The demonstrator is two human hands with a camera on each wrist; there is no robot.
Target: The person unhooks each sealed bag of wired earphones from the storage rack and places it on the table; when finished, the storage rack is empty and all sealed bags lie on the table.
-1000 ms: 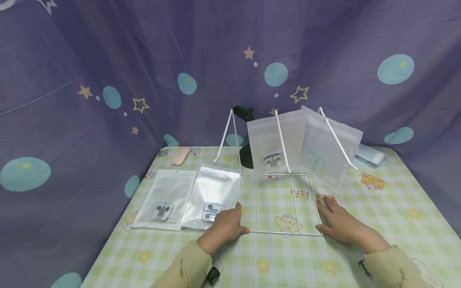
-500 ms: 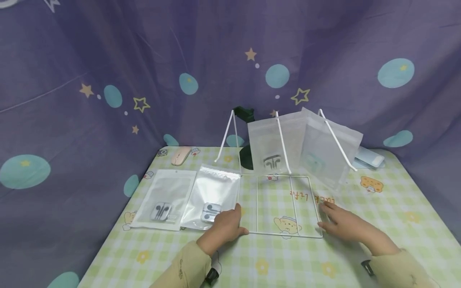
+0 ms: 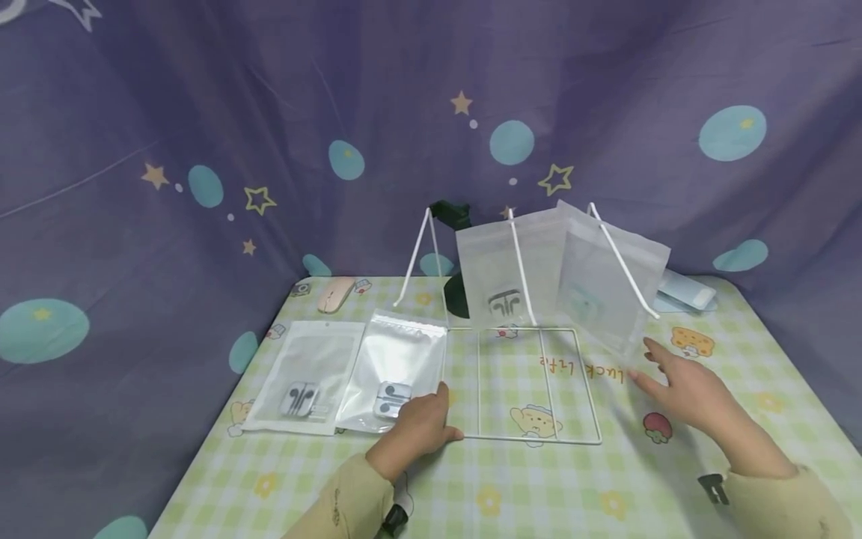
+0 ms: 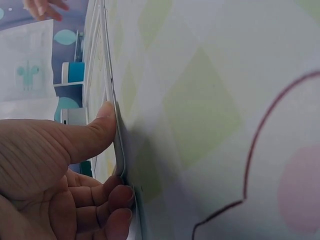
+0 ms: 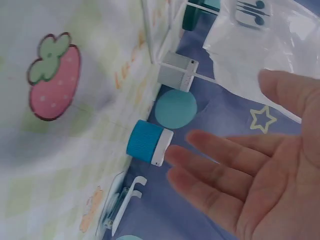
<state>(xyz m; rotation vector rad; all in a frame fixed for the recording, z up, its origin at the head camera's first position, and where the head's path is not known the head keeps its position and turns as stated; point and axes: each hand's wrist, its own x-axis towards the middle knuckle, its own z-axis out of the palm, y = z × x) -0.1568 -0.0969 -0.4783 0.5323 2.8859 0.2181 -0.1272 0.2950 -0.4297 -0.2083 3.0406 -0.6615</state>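
Note:
A white wire rack (image 3: pixel 480 389) stands on the table, with a flat base and slanted prongs. My left hand (image 3: pixel 419 428) grips its front left corner, thumb at the front rod and fingers along the left side; the left wrist view shows those fingers curled. On the rack hang two translucent zip bags: one bag (image 3: pixel 485 258) holds earphones in a case, the other bag (image 3: pixel 606 258) holds something pale teal. My right hand (image 3: pixel 697 389) is raised right of the rack, fingers extended and holding nothing, near the second bag's lower corner.
Flat on the table at left lie a matte zip bag (image 3: pixel 319 355) and a shiny zip bag (image 3: pixel 404 344), each containing earphones. A pink mouse (image 3: pixel 336 295) lies at back left. Behind the rack stands a dark green object (image 3: pixel 456 296); a pale blue item (image 3: pixel 687 290) lies at back right.
My right hand has left the rack's right side, lifting and moving rightward and back toward the hanging bag. My left hand stays at the corner.

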